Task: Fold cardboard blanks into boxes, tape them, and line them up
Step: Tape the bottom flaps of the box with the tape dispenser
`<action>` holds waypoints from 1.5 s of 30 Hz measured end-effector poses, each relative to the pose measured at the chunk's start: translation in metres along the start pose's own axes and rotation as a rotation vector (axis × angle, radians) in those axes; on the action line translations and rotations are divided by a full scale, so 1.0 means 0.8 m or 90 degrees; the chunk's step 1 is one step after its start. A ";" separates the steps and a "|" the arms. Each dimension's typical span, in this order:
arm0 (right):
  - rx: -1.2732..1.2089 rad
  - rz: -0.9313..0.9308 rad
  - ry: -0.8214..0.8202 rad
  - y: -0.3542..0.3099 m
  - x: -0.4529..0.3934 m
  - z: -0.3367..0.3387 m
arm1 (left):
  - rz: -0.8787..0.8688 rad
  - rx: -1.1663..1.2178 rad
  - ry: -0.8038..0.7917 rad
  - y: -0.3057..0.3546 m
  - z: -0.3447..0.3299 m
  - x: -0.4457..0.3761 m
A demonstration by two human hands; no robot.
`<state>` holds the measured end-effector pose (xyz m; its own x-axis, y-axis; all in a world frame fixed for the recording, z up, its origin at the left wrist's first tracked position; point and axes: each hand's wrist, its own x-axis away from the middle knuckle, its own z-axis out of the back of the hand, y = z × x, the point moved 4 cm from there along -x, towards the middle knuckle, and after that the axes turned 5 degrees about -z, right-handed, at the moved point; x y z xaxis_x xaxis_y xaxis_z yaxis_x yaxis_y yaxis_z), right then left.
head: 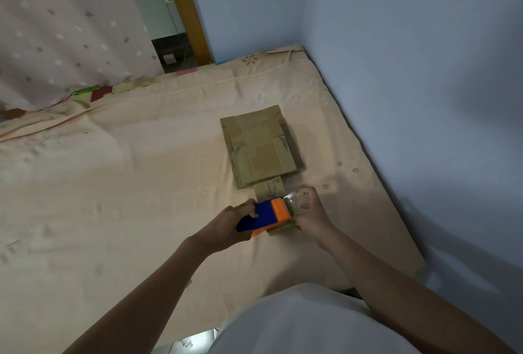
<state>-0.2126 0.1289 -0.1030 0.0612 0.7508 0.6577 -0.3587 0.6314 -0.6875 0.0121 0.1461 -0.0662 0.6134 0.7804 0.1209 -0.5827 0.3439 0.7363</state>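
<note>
Fingers of left hand (230, 220) grip tape dispenser (267, 216); right hand (310, 212) pinches tape.

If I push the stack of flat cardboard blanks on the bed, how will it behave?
The cardboard blanks lie flat, so they probably slide rather than tip. The stack looks loose and uneven, so the top sheets may shift apart. The soft bedsheet may wrinkle and drag at them.

Head camera looks steeply down, fairly near, over bed (141, 183).
</note>
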 end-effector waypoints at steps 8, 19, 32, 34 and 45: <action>0.023 -0.006 0.078 0.010 -0.009 -0.006 | 0.016 -0.018 -0.004 0.003 0.003 0.001; 0.016 0.022 0.116 -0.002 -0.003 -0.013 | 0.057 -0.068 0.003 0.011 0.014 0.008; -0.095 -0.014 0.023 0.003 -0.010 -0.015 | 0.074 -0.053 0.007 0.013 0.006 0.013; -0.084 -0.006 0.023 0.005 -0.010 -0.017 | 0.078 -0.055 0.006 0.015 0.006 0.014; -0.073 -0.009 0.008 0.004 -0.020 -0.024 | 0.115 -0.062 0.001 0.026 0.012 0.019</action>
<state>-0.1973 0.1225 -0.1219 0.0782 0.7437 0.6639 -0.2494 0.6593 -0.7093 0.0145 0.1600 -0.0430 0.4942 0.8344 0.2441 -0.7317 0.2476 0.6351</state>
